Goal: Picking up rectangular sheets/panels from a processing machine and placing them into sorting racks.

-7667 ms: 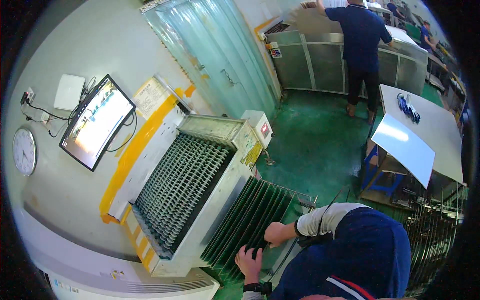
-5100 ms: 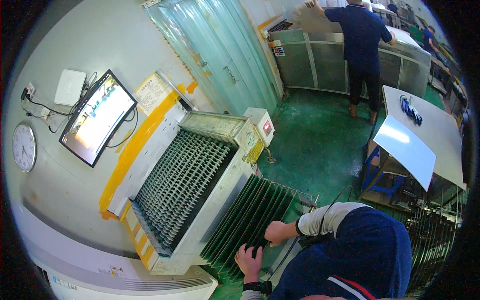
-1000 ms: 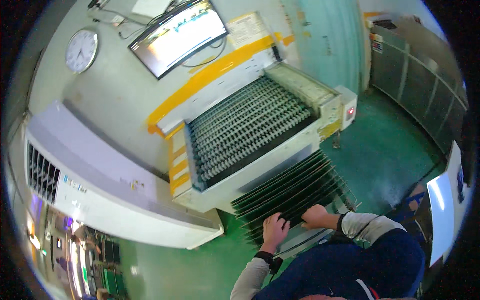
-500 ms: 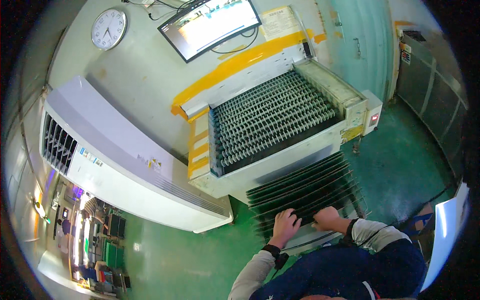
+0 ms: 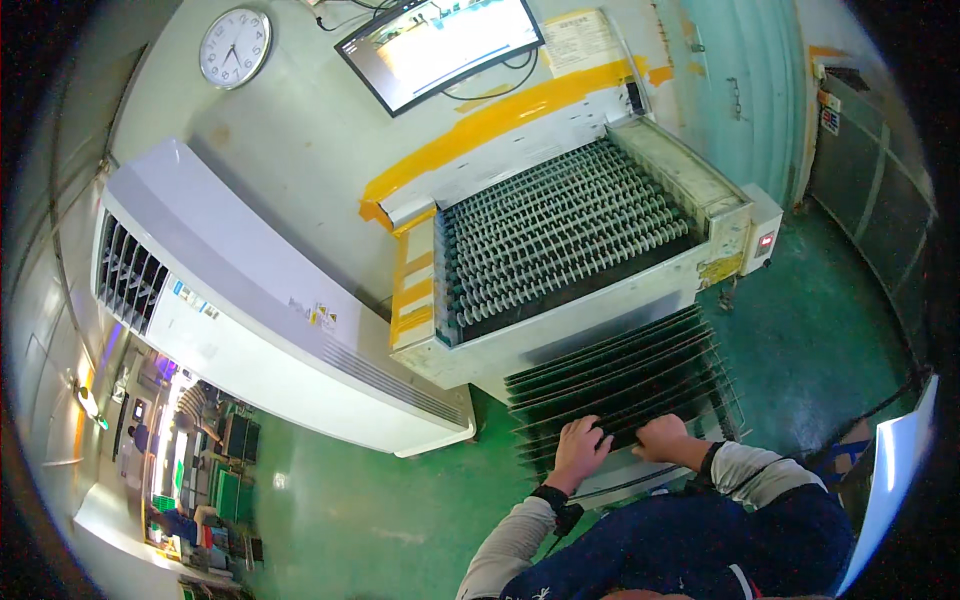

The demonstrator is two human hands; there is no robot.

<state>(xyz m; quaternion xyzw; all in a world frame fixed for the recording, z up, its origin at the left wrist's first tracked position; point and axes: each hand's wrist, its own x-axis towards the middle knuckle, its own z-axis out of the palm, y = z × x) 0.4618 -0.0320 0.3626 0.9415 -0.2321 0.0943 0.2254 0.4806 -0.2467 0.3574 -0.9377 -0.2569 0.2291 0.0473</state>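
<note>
Several thin dark panels (image 5: 610, 375) stand on edge in rows in a rack (image 5: 735, 410) in front of me. My left hand (image 5: 580, 452) is at the near side of these rows, its fingers curled over the edge of a dark panel. Just to the right, my right hand (image 5: 662, 438) is closed at the same near rows, with thumb and fingers pressed together. The parts of the panels under my fingers are hidden. A pale surface shows below my hands at the rack's near end.
Beyond the rack stands a roller conveyor machine (image 5: 575, 235) with a switch box (image 5: 765, 230) on its right. A tall white air conditioner (image 5: 290, 330) is at left. A screen (image 5: 440, 50) and a clock (image 5: 235, 48) hang on the wall. A white panel (image 5: 890, 480) stands at right.
The whole scene has shifted slightly right in the picture. Both hands stay at the near rows of panels, the right hand a little closer to the left and more tightly closed.
</note>
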